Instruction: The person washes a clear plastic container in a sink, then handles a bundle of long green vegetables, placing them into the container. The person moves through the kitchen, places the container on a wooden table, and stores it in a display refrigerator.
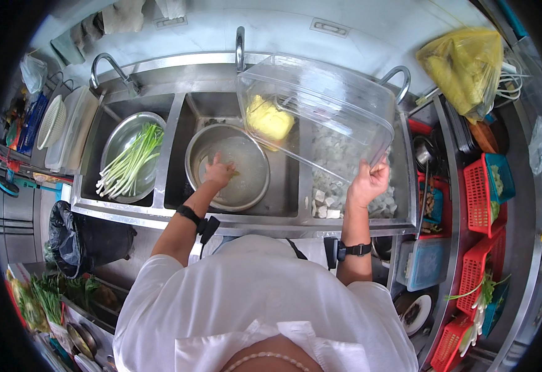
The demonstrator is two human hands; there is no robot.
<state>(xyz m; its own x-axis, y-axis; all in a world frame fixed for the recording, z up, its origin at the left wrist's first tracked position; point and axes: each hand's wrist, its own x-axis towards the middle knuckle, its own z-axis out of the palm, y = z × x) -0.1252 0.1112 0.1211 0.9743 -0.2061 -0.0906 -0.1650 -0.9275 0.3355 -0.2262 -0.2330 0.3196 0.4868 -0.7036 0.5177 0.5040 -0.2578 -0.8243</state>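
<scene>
My left hand (pixel 220 172), fingers apart, is at the cloudy water in a round steel bowl (pixel 190 160) in the middle sink. A small yellowish-green scrap shows beside its fingers. My right hand (pixel 371 179) grips the near right corner of a clear plastic container (pixel 317 88), which is tilted over the middle and right sinks. A crumpled yellow lump (pixel 269 120) shows through the plastic; I cannot tell whether it lies inside or behind it. Under the container, the right sink holds many whitish cubes (pixel 329 202), perhaps ice.
In the left sink, a steel bowl (pixel 112 135) holds green-and-white scallions (pixel 133 160). Curved taps, including the middle tap (pixel 239 49), rise behind the sinks. Red baskets (pixel 478 195) line the right shelf. A yellow plastic bag (pixel 466 69) hangs at upper right; a black-lined bin (pixel 68 242) stands lower left.
</scene>
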